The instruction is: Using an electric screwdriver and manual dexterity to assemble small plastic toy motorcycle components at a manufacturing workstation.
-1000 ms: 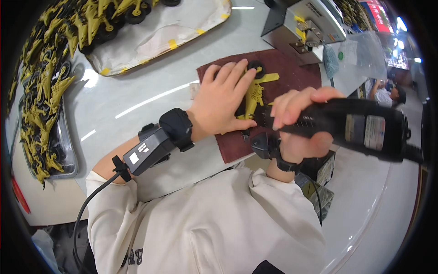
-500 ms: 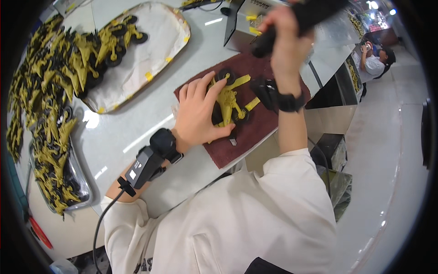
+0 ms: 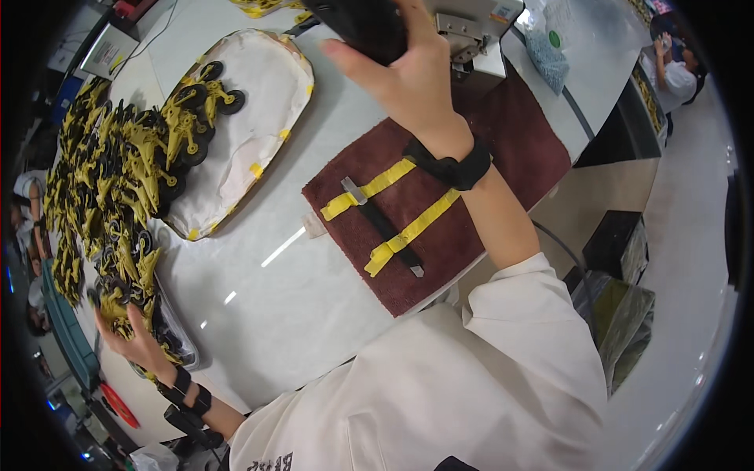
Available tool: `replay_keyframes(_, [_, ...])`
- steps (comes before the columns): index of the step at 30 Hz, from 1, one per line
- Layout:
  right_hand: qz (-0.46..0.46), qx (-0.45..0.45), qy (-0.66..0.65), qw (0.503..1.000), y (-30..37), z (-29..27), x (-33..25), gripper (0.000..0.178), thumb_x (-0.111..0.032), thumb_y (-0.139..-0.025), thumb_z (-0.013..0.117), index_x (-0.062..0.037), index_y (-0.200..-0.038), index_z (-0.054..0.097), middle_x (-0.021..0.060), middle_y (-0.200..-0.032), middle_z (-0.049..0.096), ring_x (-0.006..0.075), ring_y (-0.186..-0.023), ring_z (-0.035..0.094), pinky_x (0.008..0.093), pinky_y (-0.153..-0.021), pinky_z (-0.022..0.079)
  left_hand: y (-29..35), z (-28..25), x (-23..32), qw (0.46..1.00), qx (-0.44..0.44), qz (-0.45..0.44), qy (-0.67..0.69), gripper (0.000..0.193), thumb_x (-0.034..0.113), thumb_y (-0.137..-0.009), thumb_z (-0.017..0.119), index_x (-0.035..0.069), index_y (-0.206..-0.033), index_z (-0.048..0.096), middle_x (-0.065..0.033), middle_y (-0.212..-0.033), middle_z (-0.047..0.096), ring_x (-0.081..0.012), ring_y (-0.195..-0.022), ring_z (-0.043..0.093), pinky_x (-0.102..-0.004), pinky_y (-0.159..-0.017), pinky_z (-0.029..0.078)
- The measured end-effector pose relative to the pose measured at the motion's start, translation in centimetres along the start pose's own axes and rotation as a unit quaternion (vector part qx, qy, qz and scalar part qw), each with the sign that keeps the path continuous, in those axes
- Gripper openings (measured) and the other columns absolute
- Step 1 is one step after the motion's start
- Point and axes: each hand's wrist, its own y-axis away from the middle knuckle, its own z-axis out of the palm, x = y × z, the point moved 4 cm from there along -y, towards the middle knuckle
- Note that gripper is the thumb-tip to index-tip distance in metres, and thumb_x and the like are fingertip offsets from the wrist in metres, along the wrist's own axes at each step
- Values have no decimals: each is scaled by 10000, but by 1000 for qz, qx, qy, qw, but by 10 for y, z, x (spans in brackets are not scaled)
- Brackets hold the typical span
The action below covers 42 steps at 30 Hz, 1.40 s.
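My left hand (image 3: pixel 141 345) is at the metal tray (image 3: pixel 186 357) on the left, fingers apart around yellow toy vehicle frames with black wheels (image 3: pixel 118 294). Whether it touches one is hard to tell. My right hand (image 3: pixel 420 94) is raised above the maroon cloth mat (image 3: pixel 510 129), closed on a thick black handheld tool (image 3: pixel 365 27) that the upper picture edge cuts off. Two yellow tape strips (image 3: pixel 424 220) run across the mat. Between them lies a black bar with clear end pieces (image 3: pixel 385 228). No toy frame is on the mat.
A large heap of yellow and black toy frames (image 3: pixel 118 157) covers the far left. Beside it lies a white-lined tray (image 3: pixel 251 110) with taped edges. A metal device (image 3: pixel 471 39) stands behind the mat, near a bag of small beads (image 3: pixel 546 59). Another person (image 3: pixel 679 78) is at far right.
My left hand has left the mat for the tray at the left. The toy frame it held down is gone from the mat. My right hand, with the black tool, has shifted left.
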Motion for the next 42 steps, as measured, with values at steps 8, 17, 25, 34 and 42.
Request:
replay_keyframes(8, [-29,-12,16,999,6,5,-1,602,-390,-628,780,-40,-1045,523,116,-735,639,277,-632,641,332,-579,505,-18,-33,158,975,-4,220,13,846,631,-768,563,15,-1322,389,-230,-1366,355,-365,-1298,300,-476,-1066,233])
replay_keyframes(17, [-13,-15,-49,999,3,9,-8,578,-298,-641,801,-47,-1073,509,119,-781,645,250,-675,654,319,-602,508,-42,156,159,898,-259,326,-143,702,329,-729,675,149,-1344,389,-162,-1464,206,-403,-1286,268,-559,-990,238])
replay_keyframes(25, [35,-62,-62,995,5,-1,-8,530,-220,-673,788,-11,-1069,506,114,-785,638,185,-677,649,277,-611,503,-49,165,169,932,-166,313,-74,487,61,-686,616,141,-1157,522,-30,-1096,496,-198,-1053,453,-400,-884,279])
replay_keyframes(34, [24,-55,-79,995,4,5,-6,549,-218,-674,789,-11,-1088,494,104,-788,640,178,-671,643,275,-617,503,-53,165,182,918,-131,350,-131,395,31,-690,586,139,-1068,542,-57,-1275,438,-234,-1256,345,-490,-1042,154])
replay_keyframes(42, [112,-78,-89,987,14,4,-7,532,-173,-683,792,-2,-1091,494,76,-798,637,120,-677,607,251,-630,487,-63,183,183,890,-87,429,-128,381,63,-743,557,148,-1111,516,-41,-887,535,-204,-977,502,-423,-997,269])
